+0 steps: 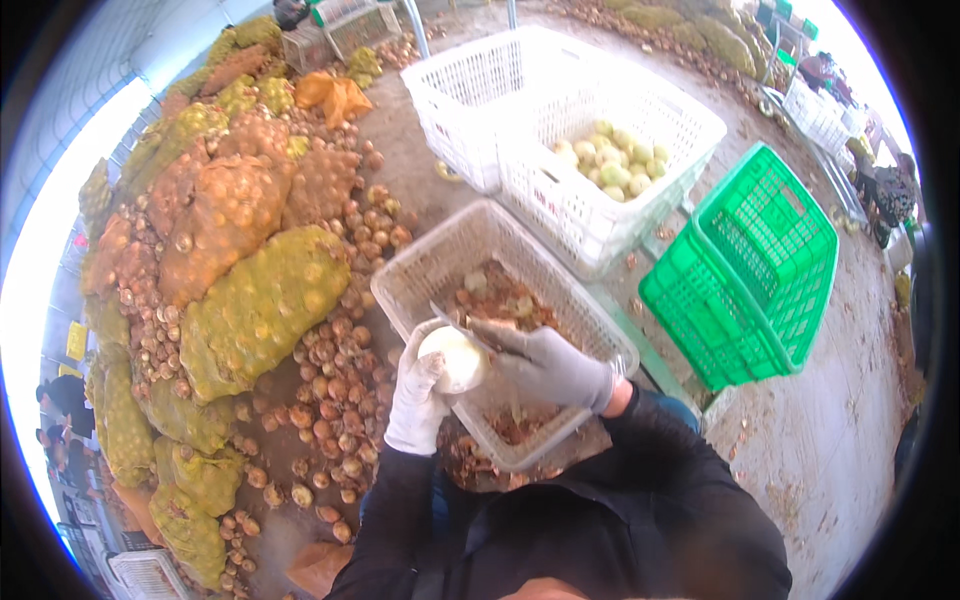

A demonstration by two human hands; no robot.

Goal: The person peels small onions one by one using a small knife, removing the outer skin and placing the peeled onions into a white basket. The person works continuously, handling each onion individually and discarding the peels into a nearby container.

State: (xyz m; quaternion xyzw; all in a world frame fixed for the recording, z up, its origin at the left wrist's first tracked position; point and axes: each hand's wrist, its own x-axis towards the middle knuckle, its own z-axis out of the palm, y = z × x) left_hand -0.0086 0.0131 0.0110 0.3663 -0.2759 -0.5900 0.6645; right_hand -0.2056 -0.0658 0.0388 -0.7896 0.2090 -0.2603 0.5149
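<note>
My left hand, in a whitish work glove, grips a peeled white onion. In a greyer glove, my right hand is closed around a knife, whose blade points up and to the left past the onion's top. The fingers hide its handle. Both hands are above a whitish plastic basket that contains brown onion skins and scraps. A pale onion piece lies among the skins.
A white crate with several peeled onions stands ahead, beside another white crate. To the right, a green crate leans tilted. Unpeeled onions and filled mesh sacks cover the floor at left. Other people are at the far edges.
</note>
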